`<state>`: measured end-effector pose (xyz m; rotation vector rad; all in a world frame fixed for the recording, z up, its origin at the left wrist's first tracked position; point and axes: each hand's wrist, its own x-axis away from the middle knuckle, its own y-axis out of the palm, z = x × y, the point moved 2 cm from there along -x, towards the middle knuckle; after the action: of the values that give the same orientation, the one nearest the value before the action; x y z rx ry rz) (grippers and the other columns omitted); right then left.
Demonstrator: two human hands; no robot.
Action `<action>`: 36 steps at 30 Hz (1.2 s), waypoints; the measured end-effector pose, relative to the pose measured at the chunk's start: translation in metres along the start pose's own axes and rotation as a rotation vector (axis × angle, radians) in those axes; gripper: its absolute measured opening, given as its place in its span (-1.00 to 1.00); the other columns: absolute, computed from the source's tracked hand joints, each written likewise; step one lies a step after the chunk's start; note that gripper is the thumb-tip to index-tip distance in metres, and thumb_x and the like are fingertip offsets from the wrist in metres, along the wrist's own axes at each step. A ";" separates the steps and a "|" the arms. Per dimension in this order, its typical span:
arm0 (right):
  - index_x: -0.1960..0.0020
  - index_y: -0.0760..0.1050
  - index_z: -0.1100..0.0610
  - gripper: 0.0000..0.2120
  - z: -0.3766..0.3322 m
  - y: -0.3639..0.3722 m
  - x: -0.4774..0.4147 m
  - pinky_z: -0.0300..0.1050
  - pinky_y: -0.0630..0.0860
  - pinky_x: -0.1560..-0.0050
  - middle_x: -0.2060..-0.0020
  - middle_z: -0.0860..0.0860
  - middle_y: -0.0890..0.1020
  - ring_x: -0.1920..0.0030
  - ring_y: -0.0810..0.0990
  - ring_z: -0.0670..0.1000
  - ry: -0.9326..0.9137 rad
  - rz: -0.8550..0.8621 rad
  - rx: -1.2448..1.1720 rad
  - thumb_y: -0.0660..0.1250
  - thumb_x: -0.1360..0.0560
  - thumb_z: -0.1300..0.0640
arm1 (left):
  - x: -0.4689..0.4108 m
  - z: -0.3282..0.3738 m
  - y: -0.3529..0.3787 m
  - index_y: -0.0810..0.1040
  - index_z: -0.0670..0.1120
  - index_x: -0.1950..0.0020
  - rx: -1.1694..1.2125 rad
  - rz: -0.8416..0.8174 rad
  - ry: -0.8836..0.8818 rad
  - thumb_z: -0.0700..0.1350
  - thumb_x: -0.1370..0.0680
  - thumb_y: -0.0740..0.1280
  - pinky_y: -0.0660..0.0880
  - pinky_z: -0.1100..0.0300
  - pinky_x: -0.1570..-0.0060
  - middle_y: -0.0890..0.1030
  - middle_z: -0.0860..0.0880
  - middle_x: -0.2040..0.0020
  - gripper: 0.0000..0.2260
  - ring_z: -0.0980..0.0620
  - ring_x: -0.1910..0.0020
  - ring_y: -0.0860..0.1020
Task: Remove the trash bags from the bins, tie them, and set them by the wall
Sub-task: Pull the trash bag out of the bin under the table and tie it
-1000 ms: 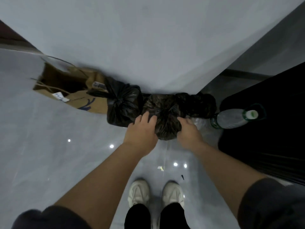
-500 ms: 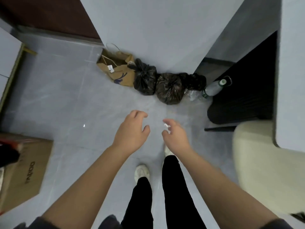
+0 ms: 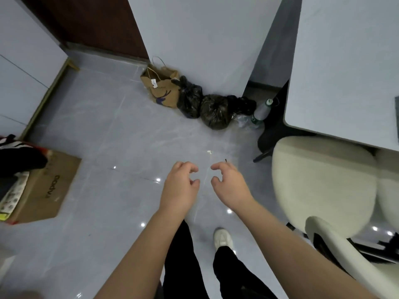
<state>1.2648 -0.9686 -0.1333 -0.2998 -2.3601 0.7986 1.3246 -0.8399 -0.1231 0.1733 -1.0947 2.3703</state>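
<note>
Looking down, I see the pale wall (image 3: 205, 39) ahead, a cream chair (image 3: 323, 184) at right and a cardboard box (image 3: 49, 186) at left. The left hand (image 3: 179, 186) and right hand (image 3: 230, 184) hang over the floor, fingers loosely curled, holding nothing. At the wall's foot stands a paper bag (image 3: 160, 87). Beside it three black trash bags touch in a row: left bag (image 3: 190, 100), middle bag (image 3: 216, 112), right bag (image 3: 244, 104). A bottle (image 3: 262, 110) comes last.

Brand word "rapoo" was read on cardboard box (image 3: 50, 187) (dark print, seen upside down). Print was noted on white tag (image 3: 153, 83) of brown paper bag (image 3: 166, 94), too small to be read. Bottle (image 3: 261, 110) label was found illegible.
</note>
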 end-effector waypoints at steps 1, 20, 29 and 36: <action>-0.30 0.43 0.09 -0.65 0.011 -0.006 0.011 -0.09 0.44 -0.19 -0.30 0.01 0.44 -0.17 0.50 0.02 -0.018 -0.008 0.017 0.20 -0.51 0.19 | 0.015 0.004 0.011 0.54 -0.05 -0.10 -0.004 0.004 -0.019 -0.23 -0.48 0.34 0.47 0.24 0.06 0.48 0.05 -0.07 -0.78 0.09 0.19 0.53; -0.28 0.44 0.12 -0.67 0.211 -0.050 0.221 -0.11 0.47 -0.09 -0.23 0.02 0.44 -0.01 0.50 0.00 -0.155 -0.075 0.055 0.20 -0.52 0.21 | 0.254 0.049 0.185 0.48 -0.02 -0.21 -0.047 0.003 -0.105 -0.10 -0.51 0.33 0.45 0.17 -0.01 0.49 0.03 -0.17 -0.72 0.06 -0.04 0.51; -0.26 0.46 0.12 -0.68 0.309 -0.093 0.288 -0.25 0.35 -0.11 -0.21 0.04 0.47 -0.12 0.51 0.01 -0.175 -0.179 0.121 0.23 -0.51 0.21 | 0.349 0.098 0.264 0.49 -0.03 -0.18 0.046 0.020 -0.180 -0.11 -0.50 0.34 0.43 0.20 0.00 0.49 0.03 -0.13 -0.74 0.07 0.02 0.49; -0.25 0.47 0.08 -0.69 0.395 -0.152 0.295 -0.15 0.43 -0.09 -0.21 0.04 0.46 -0.03 0.53 0.03 -0.195 -0.306 0.212 0.23 -0.51 0.18 | 0.379 0.164 0.359 0.50 -0.01 -0.18 0.093 0.066 -0.308 -0.11 -0.51 0.33 0.44 0.21 0.00 0.49 0.03 -0.13 -0.76 0.07 0.01 0.50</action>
<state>0.7853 -1.1595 -0.1430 0.2329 -2.3912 0.9508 0.8016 -1.0027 -0.1340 0.5587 -1.1416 2.5126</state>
